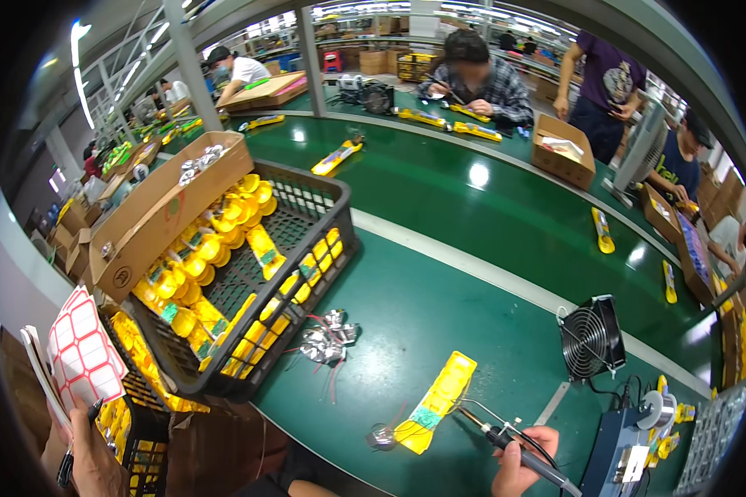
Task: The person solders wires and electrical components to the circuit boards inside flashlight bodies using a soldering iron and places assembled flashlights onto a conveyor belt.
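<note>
Right hand (522, 464) has its fingers wrapped snugly round a soldering iron (501, 436), well to the right of the big black crate (345, 199). Can't make out the left hand, so no clue what its grip is like.

The yellow plastic piece (453, 374) they're on is lying flat on the green table (406, 282), also right of the crate and well apart from it. It's got a small green circuit board (425, 417) on its near end, and the iron's tip is right up by its edge; can't tell if it's actually touching. A silvery bit (381, 436) with red wire sits just beside that end, on the side facing the crate.

Closer to the crate, just off its right side, there's a pile of silver parts (330, 338) with thin red wires. Inside it: loads of yellow pieces (199, 261), plus an open cardboard box (170, 219) perched along its left side. Little black fan (590, 338) stands way over to the crate's right.
</note>
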Demonstrator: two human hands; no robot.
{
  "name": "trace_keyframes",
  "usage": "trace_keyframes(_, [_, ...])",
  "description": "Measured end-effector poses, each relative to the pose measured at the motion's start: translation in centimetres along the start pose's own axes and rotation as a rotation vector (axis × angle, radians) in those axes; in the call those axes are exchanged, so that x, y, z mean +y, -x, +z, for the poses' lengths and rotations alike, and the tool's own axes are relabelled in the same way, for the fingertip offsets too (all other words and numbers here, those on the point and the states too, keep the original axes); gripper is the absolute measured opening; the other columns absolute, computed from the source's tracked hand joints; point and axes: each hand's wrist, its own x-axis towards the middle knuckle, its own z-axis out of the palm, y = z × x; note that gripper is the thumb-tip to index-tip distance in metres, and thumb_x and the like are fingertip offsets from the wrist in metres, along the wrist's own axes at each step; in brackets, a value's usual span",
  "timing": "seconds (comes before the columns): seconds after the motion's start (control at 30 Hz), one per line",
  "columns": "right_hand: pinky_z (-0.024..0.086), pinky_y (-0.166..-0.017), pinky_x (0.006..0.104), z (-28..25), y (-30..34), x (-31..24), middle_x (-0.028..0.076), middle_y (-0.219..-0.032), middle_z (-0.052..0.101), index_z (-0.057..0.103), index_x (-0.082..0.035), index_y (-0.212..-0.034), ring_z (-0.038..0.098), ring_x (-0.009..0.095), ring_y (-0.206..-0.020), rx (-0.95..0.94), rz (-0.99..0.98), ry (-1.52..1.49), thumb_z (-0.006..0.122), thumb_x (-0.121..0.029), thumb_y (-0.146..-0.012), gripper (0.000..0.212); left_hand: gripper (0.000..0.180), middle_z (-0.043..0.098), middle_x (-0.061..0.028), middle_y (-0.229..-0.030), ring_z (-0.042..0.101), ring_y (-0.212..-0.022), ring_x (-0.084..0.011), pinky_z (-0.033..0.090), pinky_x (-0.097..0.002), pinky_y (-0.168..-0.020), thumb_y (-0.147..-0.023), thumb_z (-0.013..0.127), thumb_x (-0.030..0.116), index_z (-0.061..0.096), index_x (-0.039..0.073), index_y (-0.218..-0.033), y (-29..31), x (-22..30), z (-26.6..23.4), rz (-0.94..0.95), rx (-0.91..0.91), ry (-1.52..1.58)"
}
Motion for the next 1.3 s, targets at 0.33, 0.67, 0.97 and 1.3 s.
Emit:
trace_keyframes(0.33, [0.038, -0.051, 0.0198, 1.1, 0.1, -0.3, 0.005, -0.063, 0.048, 0.036, -0.001, -0.094, 0.047, 0.009, -0.051, 0.027, -0.041, 0.019, 0.058, -0.015, -0.075, 0.032, 0.011, 0.045, -0.0071, -0.08, 0.04, -0.071, -0.016, 0.033, -0.0294, -0.067, -0.083, 0.053, 0.011, 0.048, 0.001, -0.081, -1.9, 4.1, 1.7, 0.197, 0.166, -0.067])
trace_keyframes(0.67, [0.04, -0.053, 0.0192, 0.7, 0.1, -0.4, 0.006, -0.071, 0.048, 0.037, -0.001, -0.096, 0.049, 0.009, -0.054, 0.023, -0.117, 0.011, 0.056, -0.009, -0.076, 0.029, 0.015, 0.051, -0.0076, -0.076, 0.046, -0.072, -0.0207, 0.036, -0.0306, -0.068, -0.084, 0.054, 0.015, 0.051, 0.001, -0.079, -3.4, 1.4, 2.0, 0.361, -0.083, -0.137])
trace_keyframes(0.97, [0.039, -0.052, 0.0187, 0.7, -0.2, -0.5, 0.006, -0.066, 0.05, 0.037, -0.001, -0.095, 0.048, 0.008, -0.052, 0.054, -0.168, 0.054, 0.057, -0.012, -0.075, 0.03, 0.042, 0.052, -0.017, -0.097, 0.05, -0.089, -0.0276, 0.039, -0.0348, -0.076, -0.084, 0.052, 0.031, 0.05, -0.008, -0.101, -2.3, 1.0, 2.8, 0.329, -0.133, -0.114])
trace_keyframes(1.3, [0.039, -0.051, 0.0188, 0.4, 0.1, -0.3, 0.006, -0.065, 0.05, 0.037, -0.001, -0.095, 0.048, 0.009, -0.051, 0.103, -0.169, 0.102, 0.058, -0.016, -0.075, 0.032, 0.038, 0.055, -0.0154, -0.097, 0.054, -0.085, -0.0268, 0.043, -0.0326, -0.073, -0.082, 0.054, 0.031, 0.056, -0.004, -0.097, 1.5, 2.3, -1.1, 0.238, -0.022, -0.432])
